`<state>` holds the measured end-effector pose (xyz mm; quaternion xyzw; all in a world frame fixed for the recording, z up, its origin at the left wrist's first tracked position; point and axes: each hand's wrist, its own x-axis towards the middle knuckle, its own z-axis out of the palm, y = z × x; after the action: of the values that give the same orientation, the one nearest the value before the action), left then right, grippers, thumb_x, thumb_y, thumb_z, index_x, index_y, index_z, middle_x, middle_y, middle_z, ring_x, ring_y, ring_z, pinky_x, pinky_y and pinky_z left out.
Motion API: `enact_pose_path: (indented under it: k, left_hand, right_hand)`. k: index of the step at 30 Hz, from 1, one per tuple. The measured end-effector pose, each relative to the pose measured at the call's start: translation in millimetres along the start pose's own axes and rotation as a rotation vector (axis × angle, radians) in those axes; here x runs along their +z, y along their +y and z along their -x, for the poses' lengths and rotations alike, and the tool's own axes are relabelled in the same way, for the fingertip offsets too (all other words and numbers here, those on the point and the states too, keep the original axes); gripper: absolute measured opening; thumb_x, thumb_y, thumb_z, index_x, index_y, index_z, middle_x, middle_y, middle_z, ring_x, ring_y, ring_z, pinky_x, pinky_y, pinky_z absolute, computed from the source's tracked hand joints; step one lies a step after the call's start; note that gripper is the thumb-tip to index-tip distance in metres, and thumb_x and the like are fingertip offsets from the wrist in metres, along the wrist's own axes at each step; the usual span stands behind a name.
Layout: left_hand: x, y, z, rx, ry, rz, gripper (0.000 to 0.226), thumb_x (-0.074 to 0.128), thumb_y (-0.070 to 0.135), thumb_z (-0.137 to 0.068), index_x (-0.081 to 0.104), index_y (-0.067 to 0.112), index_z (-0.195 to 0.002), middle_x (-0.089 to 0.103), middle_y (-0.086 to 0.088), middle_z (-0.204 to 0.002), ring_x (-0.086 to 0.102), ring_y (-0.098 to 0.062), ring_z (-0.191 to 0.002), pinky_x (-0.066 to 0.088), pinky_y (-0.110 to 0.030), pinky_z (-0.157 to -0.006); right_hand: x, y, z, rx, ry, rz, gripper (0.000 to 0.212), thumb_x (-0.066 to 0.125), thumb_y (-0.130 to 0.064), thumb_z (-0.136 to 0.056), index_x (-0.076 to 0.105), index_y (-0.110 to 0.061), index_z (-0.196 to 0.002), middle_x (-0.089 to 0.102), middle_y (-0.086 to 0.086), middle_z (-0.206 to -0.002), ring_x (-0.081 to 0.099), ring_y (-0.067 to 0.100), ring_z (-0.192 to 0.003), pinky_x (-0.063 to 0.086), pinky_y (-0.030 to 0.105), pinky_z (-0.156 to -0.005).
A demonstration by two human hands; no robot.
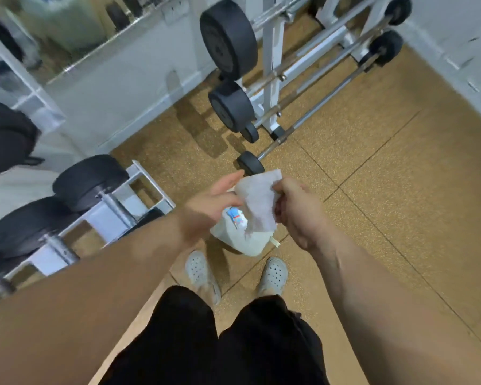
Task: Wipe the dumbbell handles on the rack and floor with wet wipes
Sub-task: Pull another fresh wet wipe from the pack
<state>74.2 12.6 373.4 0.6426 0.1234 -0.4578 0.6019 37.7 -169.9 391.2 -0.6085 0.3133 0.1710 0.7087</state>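
Head view, wipe (258, 201) btwn both hands, wipes pack (238, 237) under it

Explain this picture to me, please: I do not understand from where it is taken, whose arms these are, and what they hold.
There is no machine here. A person wears a camera on the head, looking down, so you see their own arms, black shorts and shoes. The picture is wide-angle, so straight lines look bent.

The right hand pinches a white wipe. The left hand seems to hold the wipes pack below it, though motion blur hides the grip.

This is a gym. On the left, a white rack carries dumbbells with black weights and metal handles. Farther away, a second rack carries long bars, and one bar lies on the brown floor. No handle is being wiped yet.
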Motion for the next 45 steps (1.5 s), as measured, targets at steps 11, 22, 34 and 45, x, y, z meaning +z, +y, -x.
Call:
enact_pose_path:
  k: [11,22,34,45]
  left_hand:
    - [-18.8,12.4,167.8,0.14,0.547,0.121,0.014,0.071,0.016,-0.089,0.065,0.018,-0.077,0.071,-0.002,-0.077,0.064,-0.02,-0.078,0.052,-0.038,-0.079]
    - [-33.6,-129.0,368.5,0.313,1.102,0.879,0.014,0.058,0.012,-0.099,0.069,0.009,-0.107,0.077,-0.008,-0.097,0.069,-0.018,-0.081,0.056,-0.035,-0.078]
    - [-53.2,-396.8,620.5,0.317,1.446,1.34,0.018,0.062,-0.001,-0.092,0.059,0.01,-0.106,0.069,-0.011,-0.086,0.066,-0.015,-0.059,0.058,-0.032,-0.068]
    - [-121.2,-570.6,804.0,0.008,1.57,0.887,0.01,0.075,0.027,-0.087,0.074,0.019,-0.093,0.069,-0.01,-0.092,0.059,-0.019,-0.081,0.047,-0.034,-0.073]
  right_hand:
    - [89.3,-50.8,63.3,-0.138,-0.441,0.377,0.007,0.064,-0.032,-0.085,0.065,-0.027,-0.089,0.068,0.002,-0.088,0.065,0.028,-0.082,0.053,0.045,-0.07]
    - [250.0,20.3,187.0,-0.471,-1.196,0.931,0.063,0.084,-0.041,-0.075,0.051,-0.049,-0.128,0.052,-0.008,-0.129,0.06,0.009,-0.109,0.053,0.025,-0.091]
    - [430.5,241.5,453.2,-0.726,-1.493,1.181,0.021,0.07,-0.034,-0.09,0.071,-0.012,-0.091,0.068,0.004,-0.087,0.061,0.016,-0.081,0.049,0.034,-0.072]
    - [578.5,380.3,628.0,-0.375,-1.601,1.086,0.009,0.063,-0.03,-0.096,0.071,-0.033,-0.1,0.073,-0.011,-0.095,0.068,0.004,-0.089,0.053,0.024,-0.072]
